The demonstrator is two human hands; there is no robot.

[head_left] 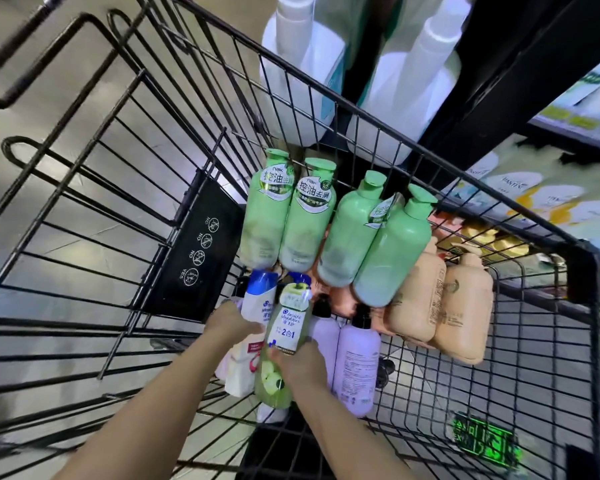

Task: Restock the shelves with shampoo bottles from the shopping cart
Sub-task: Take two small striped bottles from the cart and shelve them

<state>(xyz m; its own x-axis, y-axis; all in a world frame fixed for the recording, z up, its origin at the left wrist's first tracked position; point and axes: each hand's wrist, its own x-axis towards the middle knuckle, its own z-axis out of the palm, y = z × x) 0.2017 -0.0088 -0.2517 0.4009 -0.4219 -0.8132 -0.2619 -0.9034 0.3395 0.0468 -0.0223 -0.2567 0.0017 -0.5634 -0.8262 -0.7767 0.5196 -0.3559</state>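
Black wire cart (430, 174) of shampoo bottles (388, 251)

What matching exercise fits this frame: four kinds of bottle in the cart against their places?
Things:
1. head & shoulders bottle
2. green bottles
3. tan bottles
4. lilac bottles

Places:
A. lying side by side at the far end of the cart
B. toward the cart's right side
C. held between the left hand and right hand
D. just right of the right hand

Pairs: 1-C, 2-A, 3-B, 4-D
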